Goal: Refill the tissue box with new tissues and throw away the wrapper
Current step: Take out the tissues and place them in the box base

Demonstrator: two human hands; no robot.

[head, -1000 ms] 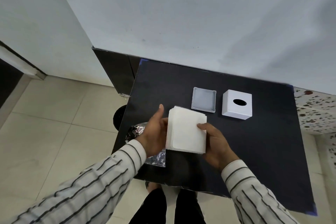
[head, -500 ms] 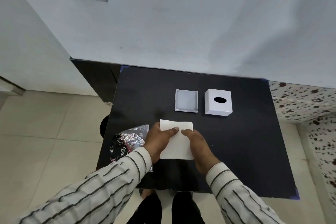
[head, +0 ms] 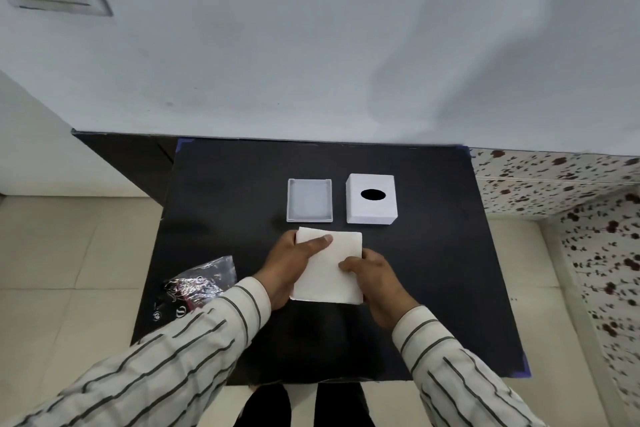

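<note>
Head view: left sleeve [head: 180, 350] partly hides crumpled wrapper [head: 199, 282].

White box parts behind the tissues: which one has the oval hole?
The right one, the cover, a closed cube with a dark oval slot; the left tray is open-topped.

Soft even daylight, wide-angle edge warp

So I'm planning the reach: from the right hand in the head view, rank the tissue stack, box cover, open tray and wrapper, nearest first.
From the right hand:
1. Tissue stack, held in it.
2. Box cover, ahead on the table.
3. Open tray, ahead-left, slightly farther.
4. Wrapper, far left edge.
</note>
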